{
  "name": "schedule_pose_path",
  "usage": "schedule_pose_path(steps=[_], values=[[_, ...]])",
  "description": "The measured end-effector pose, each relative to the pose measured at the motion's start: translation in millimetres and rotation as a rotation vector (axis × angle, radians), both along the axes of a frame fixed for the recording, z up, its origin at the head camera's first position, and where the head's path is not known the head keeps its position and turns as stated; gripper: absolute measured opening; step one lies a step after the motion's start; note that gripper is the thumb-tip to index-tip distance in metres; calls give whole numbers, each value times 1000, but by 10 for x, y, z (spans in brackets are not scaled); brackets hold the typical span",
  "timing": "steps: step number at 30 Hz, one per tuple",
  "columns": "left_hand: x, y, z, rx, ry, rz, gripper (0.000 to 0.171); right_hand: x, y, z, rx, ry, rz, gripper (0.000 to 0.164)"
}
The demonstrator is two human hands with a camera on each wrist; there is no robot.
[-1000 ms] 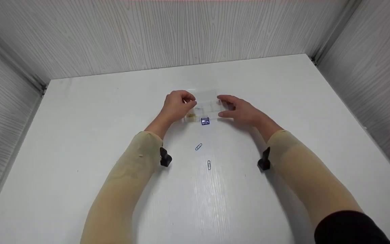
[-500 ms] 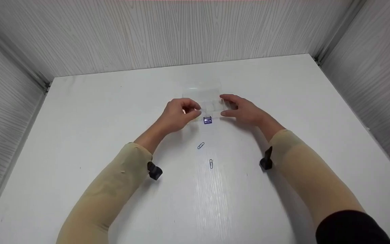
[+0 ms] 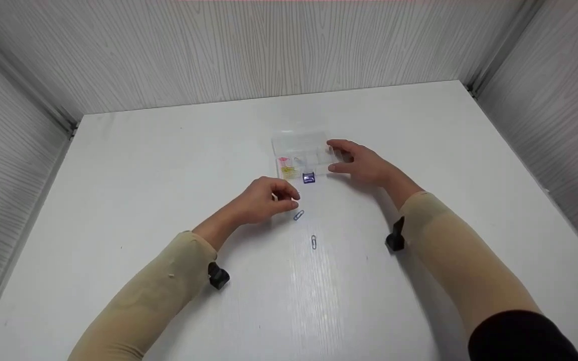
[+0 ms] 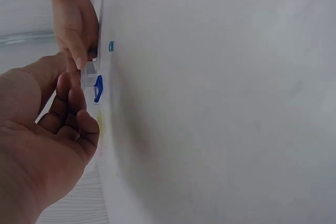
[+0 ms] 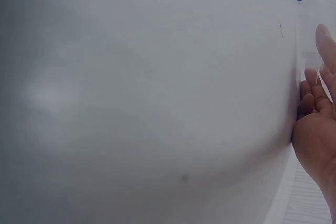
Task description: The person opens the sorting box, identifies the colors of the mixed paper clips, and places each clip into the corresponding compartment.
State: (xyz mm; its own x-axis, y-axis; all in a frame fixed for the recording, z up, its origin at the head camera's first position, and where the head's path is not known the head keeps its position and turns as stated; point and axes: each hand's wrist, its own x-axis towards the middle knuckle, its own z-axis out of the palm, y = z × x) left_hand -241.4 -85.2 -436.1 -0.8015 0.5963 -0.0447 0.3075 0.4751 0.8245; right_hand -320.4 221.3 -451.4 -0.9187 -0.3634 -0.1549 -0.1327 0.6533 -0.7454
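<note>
A clear plastic compartment box (image 3: 314, 169) stands on the white table with its transparent lid (image 3: 299, 143) folded back and a purple-blue latch (image 3: 308, 177) at the front. Pink pieces (image 3: 283, 161) and yellow pieces (image 3: 288, 171) lie in its left compartments. My right hand (image 3: 364, 164) holds the box's right end, thumb in front and fingers behind. My left hand (image 3: 266, 200) hovers with thumb and fingers apart, nothing between them. Its thumb tip is just above a blue paper clip (image 3: 298, 215); a second paper clip (image 3: 314, 242) lies nearer me. The left wrist view also shows the blue latch (image 4: 98, 88).
The white table (image 3: 168, 175) runs back to a wood-grain panel (image 3: 269, 50), with another panel (image 3: 560, 90) on the right side. Small black wrist mounts (image 3: 218, 276) stick out from the sleeves.
My left hand has come away from the box's left side and moved toward me, to the nearer side of the latch, uncovering the pink and yellow pieces. My right hand stays at the box.
</note>
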Motion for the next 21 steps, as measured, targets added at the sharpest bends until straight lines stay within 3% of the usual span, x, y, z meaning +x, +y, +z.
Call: schedule_pose_path(steps=[4, 8, 21], values=[[26, -5, -76, -19, -45, -18, 17, 8, -4, 8, -3, -3, 4, 71], [32, 0, -126, -43, -45, -21, 15, 15, -3, 25, 2, -7, -1, 72], [39, 29, -141, -79, -23, -20, 15, 18, 10, 39, 0, -18, -9, 74]])
